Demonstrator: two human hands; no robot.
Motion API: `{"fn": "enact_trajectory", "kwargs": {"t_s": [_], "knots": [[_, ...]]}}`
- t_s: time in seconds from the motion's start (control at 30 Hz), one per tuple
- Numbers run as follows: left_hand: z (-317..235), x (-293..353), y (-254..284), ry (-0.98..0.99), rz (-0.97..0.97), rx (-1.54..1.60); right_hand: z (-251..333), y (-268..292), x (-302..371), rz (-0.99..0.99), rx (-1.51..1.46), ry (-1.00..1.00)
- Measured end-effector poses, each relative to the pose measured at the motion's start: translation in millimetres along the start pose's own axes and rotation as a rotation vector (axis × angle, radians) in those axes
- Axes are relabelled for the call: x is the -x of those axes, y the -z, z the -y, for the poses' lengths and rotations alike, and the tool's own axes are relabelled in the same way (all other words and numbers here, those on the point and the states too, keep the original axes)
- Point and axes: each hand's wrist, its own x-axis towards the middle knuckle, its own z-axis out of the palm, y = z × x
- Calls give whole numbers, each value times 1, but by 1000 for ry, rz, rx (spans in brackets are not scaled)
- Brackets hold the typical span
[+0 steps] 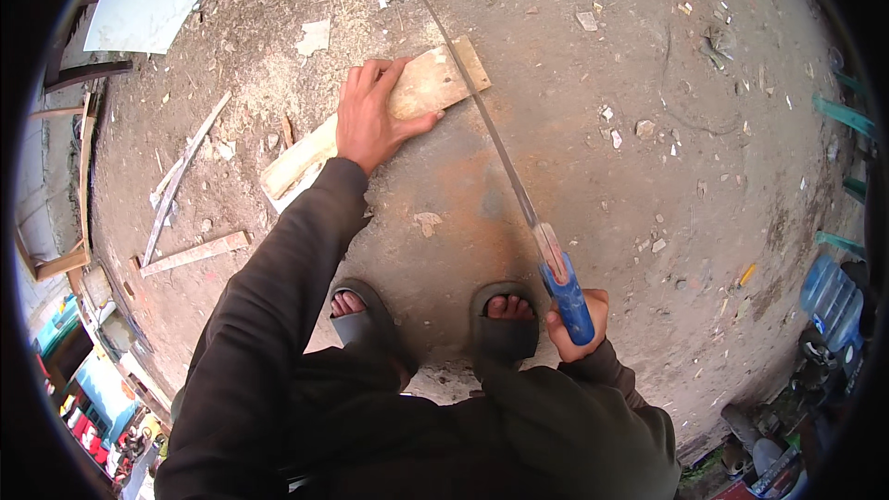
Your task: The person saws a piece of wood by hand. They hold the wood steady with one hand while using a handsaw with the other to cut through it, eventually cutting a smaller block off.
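- Over at your far left, a wooden frame [63,265] sits by the wall, and a pale panel [153,0] leans into the top corner.
- Moving in, a long thin strip of wood [188,179] lies slantwise on the dirt, with a shorter strip [194,253] just below it.
- Now your left hand [370,120]: half spread, fingers over the far edge, thumb along the near one, and it has hold of the wooden board [431,83].
- That board runs aslant, low over the ground ahead of your feet, its right end poking out past your thumb; pale crumbs litter the dirt beyond.
- Below, your two dark sandals stand apart, the left one [369,329] and the right one [507,333].
- Across the board's right end goes the handsaw [515,176], tip up and away from you; whether its teeth bite, you cannot tell from here.
- And your right hand [583,326]! Closed tight round the saw's blue handle [569,301], well apart from the left.
- Farther right, a small yellow piece [747,274] lies on the ground.
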Motion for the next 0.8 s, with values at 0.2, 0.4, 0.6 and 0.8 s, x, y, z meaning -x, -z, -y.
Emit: {"fn": "enact_trajectory", "kwargs": {"t_s": [0.2, 0.4, 0.6, 0.8], "knots": [[0, 1, 2, 2, -7, 2, -10, -12, 4, -22, 52, 15], [-7, -8, -5, -14, -30, 37, 16, -9, -34, 21, 78, -4], [2, 1, 7, 27, 8, 14, -13, -5, 26, -5, 107, -14], [1, 1, 3, -5, 6, 27, 7, -21, -52, -3, 89, -8]]}}
